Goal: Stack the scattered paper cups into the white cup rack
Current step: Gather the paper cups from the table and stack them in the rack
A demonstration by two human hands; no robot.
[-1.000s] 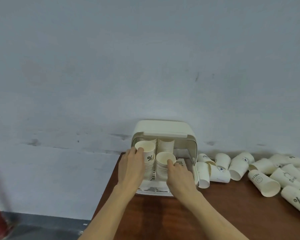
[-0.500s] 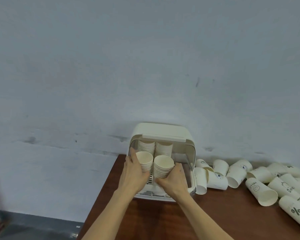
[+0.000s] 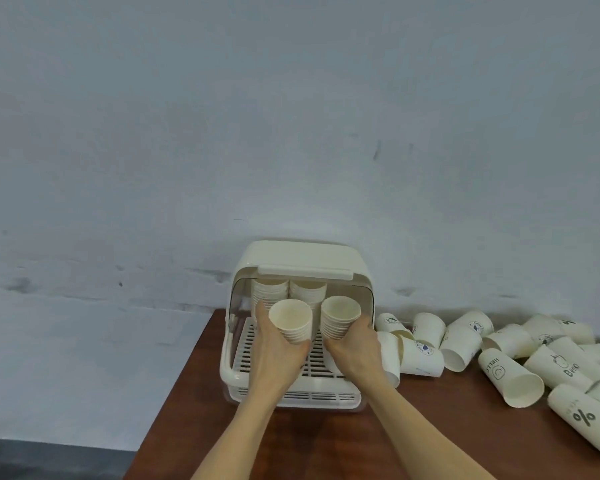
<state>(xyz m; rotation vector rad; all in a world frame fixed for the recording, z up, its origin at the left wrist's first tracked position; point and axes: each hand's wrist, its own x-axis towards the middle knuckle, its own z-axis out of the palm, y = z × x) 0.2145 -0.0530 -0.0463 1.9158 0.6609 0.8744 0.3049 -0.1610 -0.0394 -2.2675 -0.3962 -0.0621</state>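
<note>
Seeing left hand point(image 3: 274, 355) wrapped around a nested stack of cream paper cups point(image 3: 291, 322), right hand point(image 3: 355, 351) gripping a second stack point(image 3: 339, 317), both tilted over the white slatted plastic cup rack point(image 3: 236, 365) (lid up). Stack bottoms hidden behind fingers; two more stacks sit deeper inside.

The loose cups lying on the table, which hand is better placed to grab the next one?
Right hand: the loose cups lie just beside it, right of the rack. Both hands hold stacks now.
</note>
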